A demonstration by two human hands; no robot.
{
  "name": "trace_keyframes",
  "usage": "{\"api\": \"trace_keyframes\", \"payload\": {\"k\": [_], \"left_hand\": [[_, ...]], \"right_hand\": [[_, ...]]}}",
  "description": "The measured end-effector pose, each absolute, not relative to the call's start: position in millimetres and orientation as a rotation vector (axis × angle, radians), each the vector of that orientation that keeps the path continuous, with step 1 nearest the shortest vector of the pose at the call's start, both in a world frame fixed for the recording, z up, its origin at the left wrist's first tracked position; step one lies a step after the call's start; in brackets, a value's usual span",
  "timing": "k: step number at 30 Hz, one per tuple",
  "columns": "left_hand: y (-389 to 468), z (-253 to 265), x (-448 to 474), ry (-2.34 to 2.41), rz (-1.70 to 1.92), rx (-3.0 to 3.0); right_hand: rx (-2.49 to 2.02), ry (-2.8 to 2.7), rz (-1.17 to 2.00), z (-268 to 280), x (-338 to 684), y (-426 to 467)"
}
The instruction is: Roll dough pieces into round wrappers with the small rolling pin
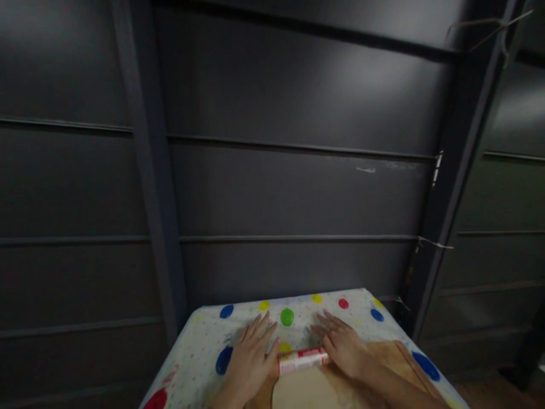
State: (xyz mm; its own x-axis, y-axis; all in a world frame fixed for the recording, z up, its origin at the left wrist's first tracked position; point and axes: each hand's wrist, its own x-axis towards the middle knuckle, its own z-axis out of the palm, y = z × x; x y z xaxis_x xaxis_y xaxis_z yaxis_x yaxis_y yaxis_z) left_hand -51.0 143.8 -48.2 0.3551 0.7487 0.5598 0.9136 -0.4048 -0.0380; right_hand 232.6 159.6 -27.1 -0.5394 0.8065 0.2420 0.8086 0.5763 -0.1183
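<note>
A rolling pin [301,359] with a red and white printed wrap lies crosswise over a wooden board [389,358]. Beneath and in front of it is a flat, pale sheet of dough [303,391], cut off by the bottom of the view. My left hand [254,353] rests at the pin's left end, palm down, its fingers stretched forward and spread. At the other end my right hand [342,343] lies palm down too, with fingers extended beyond the pin. Both hands cover the pin's ends, and neither wraps round it.
The board sits on a table with a white cloth [200,346] patterned with coloured dots. Behind it rises a dark panelled wall [293,193] with a vertical beam [151,170] at left and another post [455,170] at right, with wires tied to it.
</note>
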Motion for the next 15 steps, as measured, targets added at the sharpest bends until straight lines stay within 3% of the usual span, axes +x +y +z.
{"api": "trace_keyframes", "payload": {"k": [15], "left_hand": [[149,-14,-45,-1.488,-0.345,-2.379]], "right_hand": [[-1.253,-2.641,-0.021,-47,235,204]]}}
